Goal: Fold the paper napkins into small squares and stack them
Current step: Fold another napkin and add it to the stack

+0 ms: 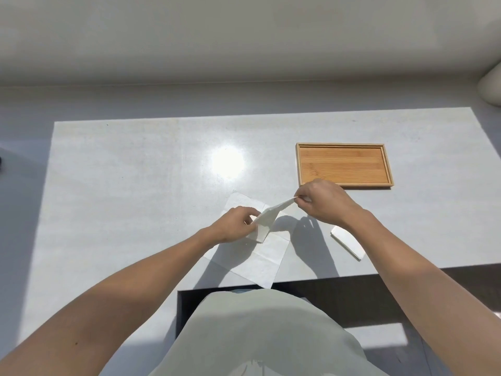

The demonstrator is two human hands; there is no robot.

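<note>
holding a white paper napkin [267,217] lifted off the pale grey tabletop [122,185], pinched at both ends: left hand [235,223] grip clamped on its near lower corner, right hand [322,202] grip closed on the far tip, likely to pull the sheet taut and align edges for a fold. beneath it lies an unfolded white napkin with crease lines [260,256], flat, waiting. a folded white napkin [348,242] rests by the right forearm. rectangular bamboo tray [344,165] holds nothing, probably the stacking spot.

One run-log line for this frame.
left hand, right hand: holding napkin | flat napkin underneath | folded napkin beside | tray empty
</note>
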